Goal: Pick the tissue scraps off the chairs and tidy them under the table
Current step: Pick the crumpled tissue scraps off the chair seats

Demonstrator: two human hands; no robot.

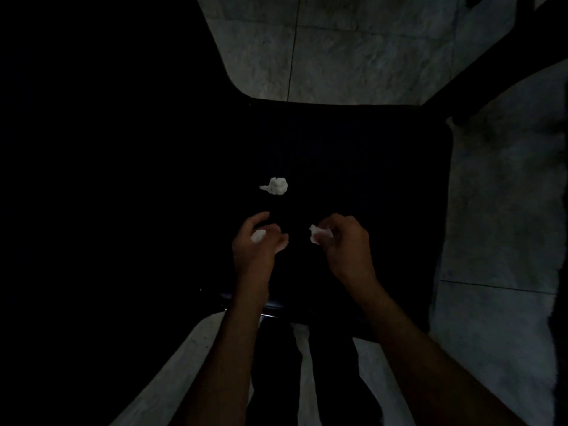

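Note:
A black chair seat fills the middle of the dim head view. One crumpled white tissue scrap lies on the seat, just beyond my hands. My left hand hovers over the seat with a small white tissue scrap held in its curled fingers, the forefinger stretched toward the loose scrap. My right hand is to the right of it, fingers pinched on another white tissue scrap that sticks out to the left.
Pale stone floor tiles show beyond and to the right of the chair. The left side is a large black mass, too dark to make out. A dark bar slants across the upper right. My dark-clothed legs stand below the seat's near edge.

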